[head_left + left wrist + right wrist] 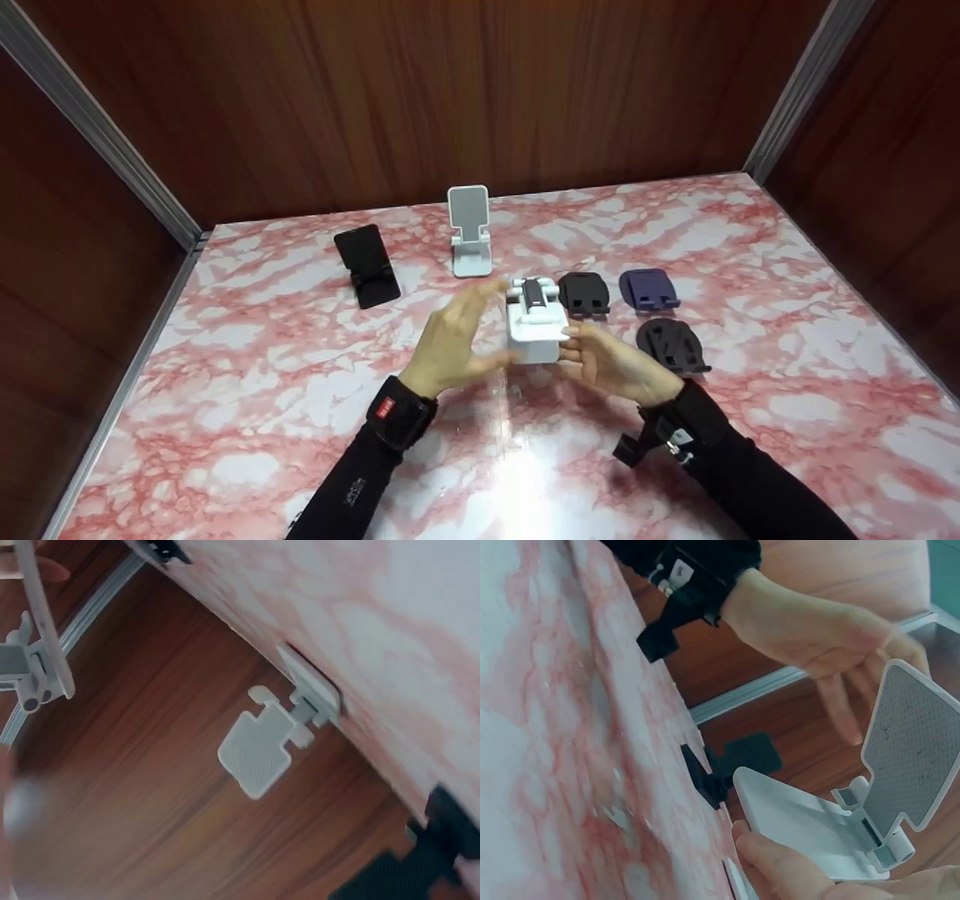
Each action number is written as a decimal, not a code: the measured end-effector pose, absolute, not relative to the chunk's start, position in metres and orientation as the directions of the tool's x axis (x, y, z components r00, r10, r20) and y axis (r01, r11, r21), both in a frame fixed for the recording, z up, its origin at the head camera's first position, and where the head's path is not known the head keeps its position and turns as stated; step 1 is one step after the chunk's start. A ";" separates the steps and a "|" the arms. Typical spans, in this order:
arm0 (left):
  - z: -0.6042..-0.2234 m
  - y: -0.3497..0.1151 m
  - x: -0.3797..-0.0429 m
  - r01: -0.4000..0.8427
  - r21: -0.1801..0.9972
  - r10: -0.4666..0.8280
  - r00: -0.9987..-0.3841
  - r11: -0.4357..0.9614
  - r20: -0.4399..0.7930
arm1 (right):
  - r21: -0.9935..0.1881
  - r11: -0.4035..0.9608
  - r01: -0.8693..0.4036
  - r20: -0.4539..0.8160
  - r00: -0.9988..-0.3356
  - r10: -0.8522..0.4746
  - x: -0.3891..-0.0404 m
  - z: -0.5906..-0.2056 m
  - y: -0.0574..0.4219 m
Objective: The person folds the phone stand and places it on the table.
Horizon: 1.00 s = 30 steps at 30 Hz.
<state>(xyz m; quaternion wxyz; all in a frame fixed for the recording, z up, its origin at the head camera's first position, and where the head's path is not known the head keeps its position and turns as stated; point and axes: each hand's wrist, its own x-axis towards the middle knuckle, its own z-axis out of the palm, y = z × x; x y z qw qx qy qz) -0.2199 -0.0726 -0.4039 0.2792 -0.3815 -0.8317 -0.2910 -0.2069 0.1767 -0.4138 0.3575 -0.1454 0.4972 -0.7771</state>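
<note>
A white phone stand point(538, 328), partly unfolded, is held up over the middle of the table. My right hand point(619, 364) grips it by the base from the right; the right wrist view shows the fingers point(780, 866) along the base's edge. In that view the grey-padded upper plate point(915, 742) stands at an angle to the base. To the left of the stand is my left hand point(454, 334), thumb and fingers spread apart and curving toward its side. Blur softens those fingers in the right wrist view.
Behind the hands, a white phone stand point(469, 225) stands unfolded, with an unfolded black stand point(367, 259) to its left. Folded on the right lie a dark stand point(585, 291), a purple stand point(651, 289) and a round black stand point(670, 345). Wooden panels point(450, 97) enclose the marbled table point(262, 420).
</note>
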 end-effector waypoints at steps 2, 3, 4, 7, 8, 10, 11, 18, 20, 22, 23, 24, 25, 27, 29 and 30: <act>-0.405 -0.072 -0.220 0.697 0.473 0.414 -0.708 0.539 0.572 | -0.878 -0.253 0.405 -0.120 -0.700 -0.704 -0.208 -0.413 0.178; -0.406 -0.071 -0.219 0.629 0.570 0.387 -0.776 0.529 0.498 | -0.880 -0.253 0.402 -0.118 -0.702 -0.703 -0.209 -0.413 0.179; -0.407 -0.070 -0.219 0.549 0.654 0.367 -0.835 0.521 0.409 | -0.882 -0.252 0.399 -0.118 -0.703 -0.701 -0.210 -0.413 0.179; -0.410 -0.067 -0.216 0.318 0.826 0.375 -0.916 0.466 0.142 | -0.883 -0.252 0.396 -0.117 -0.706 -0.698 -0.211 -0.414 0.180; -0.411 -0.066 -0.215 0.256 0.857 0.390 -0.918 0.448 0.070 | -0.883 -0.255 0.395 -0.116 -0.708 -0.696 -0.211 -0.415 0.180; -0.412 -0.064 -0.215 0.145 0.907 0.430 -0.902 0.395 -0.043 | -0.882 -0.262 0.392 -0.109 -0.710 -0.696 -0.212 -0.416 0.180; -0.412 -0.063 -0.215 0.093 0.935 0.453 -0.888 0.343 -0.078 | -0.882 -0.266 0.389 -0.103 -0.710 -0.697 -0.213 -0.416 0.180; -0.413 -0.059 -0.219 -0.114 0.992 0.514 -0.849 0.045 -0.121 | -0.878 -0.287 0.384 -0.088 -0.718 -0.691 -0.214 -0.416 0.181; -0.415 -0.059 -0.220 -0.120 0.993 0.514 -0.851 0.015 -0.111 | -0.881 -0.283 0.378 -0.094 -0.727 -0.680 -0.215 -0.415 0.180; -0.417 -0.058 -0.222 -0.121 0.993 0.509 -0.855 -0.008 -0.100 | -0.885 -0.278 0.374 -0.104 -0.739 -0.666 -0.215 -0.413 0.179; -0.417 -0.058 -0.222 -0.119 0.993 0.506 -0.858 -0.018 -0.093 | -0.888 -0.274 0.371 -0.109 -0.746 -0.657 -0.215 -0.413 0.179; -0.418 -0.058 -0.223 -0.115 0.993 0.503 -0.860 -0.026 -0.086 | -0.889 -0.270 0.369 -0.116 -0.753 -0.648 -0.215 -0.412 0.178; -0.418 -0.058 -0.223 -0.107 0.994 0.496 -0.865 -0.027 -0.079 | -0.889 -0.269 0.371 -0.123 -0.759 -0.639 -0.215 -0.411 0.178; -0.419 -0.059 -0.224 -0.086 0.996 0.483 -0.873 -0.020 -0.066 | -0.888 -0.266 0.375 -0.138 -0.771 -0.622 -0.214 -0.411 0.178; -0.419 -0.059 -0.224 -0.070 0.997 0.472 -0.880 -0.016 -0.055 | -0.890 -0.260 0.375 -0.149 -0.777 -0.611 -0.214 -0.411 0.178; -0.419 -0.060 -0.224 -0.066 0.998 0.467 -0.883 -0.011 -0.053 | -0.891 -0.257 0.375 -0.152 -0.778 -0.609 -0.214 -0.411 0.178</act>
